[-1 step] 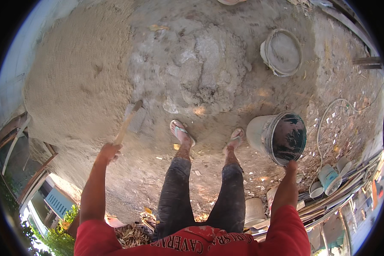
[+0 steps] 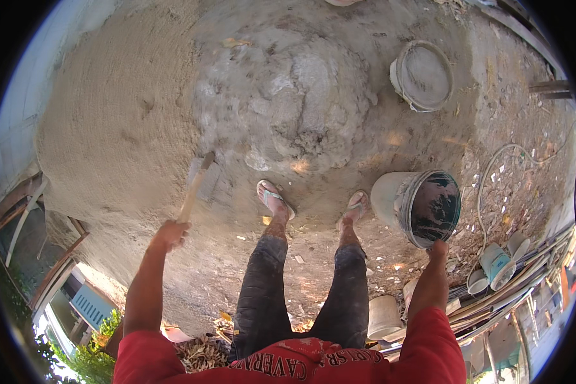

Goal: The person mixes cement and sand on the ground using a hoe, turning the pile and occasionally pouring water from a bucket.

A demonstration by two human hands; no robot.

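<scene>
Nothing has shifted since the earlier frame: my left hand (image 2: 170,233) is still closed around the wooden handle of the trowel (image 2: 197,184), its blade hanging over the ground just left of my feet, and my right hand (image 2: 438,251) still grips the rim of the tilted bucket (image 2: 417,206) beside my right foot. That bucket leans mouth-out on a one-handed rim hold, so I judge it could swing or slip and spill. The loose sandals (image 2: 274,197) near the mortar heap (image 2: 288,105) could skid.
</scene>
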